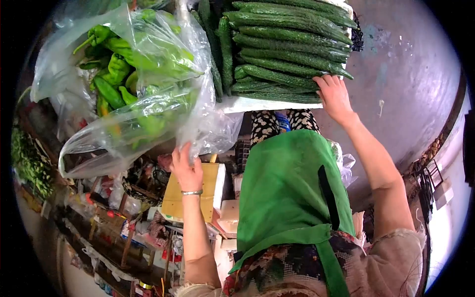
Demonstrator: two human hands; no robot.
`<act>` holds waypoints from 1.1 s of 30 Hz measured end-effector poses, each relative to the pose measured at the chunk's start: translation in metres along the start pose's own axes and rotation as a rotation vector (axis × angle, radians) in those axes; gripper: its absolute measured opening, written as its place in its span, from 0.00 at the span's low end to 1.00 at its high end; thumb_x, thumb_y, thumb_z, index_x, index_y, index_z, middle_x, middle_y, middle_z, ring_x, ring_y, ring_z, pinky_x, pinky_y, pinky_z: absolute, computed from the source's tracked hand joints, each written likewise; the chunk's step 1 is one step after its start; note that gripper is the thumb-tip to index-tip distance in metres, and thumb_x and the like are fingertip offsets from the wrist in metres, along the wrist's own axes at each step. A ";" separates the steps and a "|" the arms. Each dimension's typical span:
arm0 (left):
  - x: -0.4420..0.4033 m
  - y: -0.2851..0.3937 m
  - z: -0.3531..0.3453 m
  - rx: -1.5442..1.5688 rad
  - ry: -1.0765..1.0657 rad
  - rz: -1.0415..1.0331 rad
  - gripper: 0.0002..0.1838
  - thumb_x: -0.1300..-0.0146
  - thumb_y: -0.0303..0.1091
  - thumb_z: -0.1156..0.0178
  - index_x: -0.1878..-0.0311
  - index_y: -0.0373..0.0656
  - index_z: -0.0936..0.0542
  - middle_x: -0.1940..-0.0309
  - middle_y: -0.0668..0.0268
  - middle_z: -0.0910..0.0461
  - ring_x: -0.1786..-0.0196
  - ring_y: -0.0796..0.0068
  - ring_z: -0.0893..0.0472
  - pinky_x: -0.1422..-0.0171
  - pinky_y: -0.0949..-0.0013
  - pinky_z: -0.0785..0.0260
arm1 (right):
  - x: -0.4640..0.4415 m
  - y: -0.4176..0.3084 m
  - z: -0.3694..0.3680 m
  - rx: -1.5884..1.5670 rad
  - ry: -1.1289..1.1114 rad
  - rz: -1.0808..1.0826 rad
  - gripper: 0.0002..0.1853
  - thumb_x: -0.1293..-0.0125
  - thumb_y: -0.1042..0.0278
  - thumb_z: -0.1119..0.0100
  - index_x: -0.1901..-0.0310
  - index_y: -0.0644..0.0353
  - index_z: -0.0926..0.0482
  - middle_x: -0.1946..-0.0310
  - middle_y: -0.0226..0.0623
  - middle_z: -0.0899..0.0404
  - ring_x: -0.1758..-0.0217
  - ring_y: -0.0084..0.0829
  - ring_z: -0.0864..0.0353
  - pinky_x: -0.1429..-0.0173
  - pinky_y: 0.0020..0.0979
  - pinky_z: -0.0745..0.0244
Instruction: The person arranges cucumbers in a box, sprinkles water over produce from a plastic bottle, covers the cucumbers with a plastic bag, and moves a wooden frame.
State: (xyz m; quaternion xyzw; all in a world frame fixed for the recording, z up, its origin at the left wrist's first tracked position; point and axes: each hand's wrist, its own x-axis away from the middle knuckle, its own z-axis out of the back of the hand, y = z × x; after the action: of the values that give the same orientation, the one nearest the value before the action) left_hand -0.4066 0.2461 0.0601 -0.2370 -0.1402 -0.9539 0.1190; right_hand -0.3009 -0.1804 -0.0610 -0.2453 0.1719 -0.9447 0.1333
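Observation:
Long dark green cucumbers (292,49) lie in a stacked row, most of them sideways, on a white foam box or tray (269,105). A few cucumbers (225,54) stand lengthwise at its left. My right hand (335,96) rests its fingertips on the cucumber ends at the near right corner, not wrapped around any. My left hand (186,169), with a bracelet at the wrist, is at the lower edge of a clear plastic bag (148,123); its fingers are apart, and I cannot tell if they touch the film. Green peppers (118,69) fill the bag.
A green apron (289,183) covers my front. Below my left hand stands a yellow-topped box (190,190). Cluttered shelves (123,232) run along the lower left, and leafy greens (29,161) lie at the far left. Grey floor (396,89) shows at the right.

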 end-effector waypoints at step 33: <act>-0.003 0.019 0.032 0.223 0.137 0.029 0.18 0.50 0.20 0.44 0.54 0.40 0.21 0.60 0.58 0.20 0.55 0.53 0.22 0.46 0.60 0.34 | -0.105 -0.145 -0.044 -0.814 0.126 -0.204 0.24 0.38 0.68 0.41 0.40 0.63 0.28 0.53 0.51 0.19 0.52 0.45 0.18 0.47 0.36 0.24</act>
State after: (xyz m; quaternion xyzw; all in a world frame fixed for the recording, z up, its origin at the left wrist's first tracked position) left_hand -0.3847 0.2396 0.0900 -0.1585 -0.2336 -0.9446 0.1678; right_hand -0.2591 -0.0026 -0.0841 -0.2354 0.5137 -0.8212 -0.0796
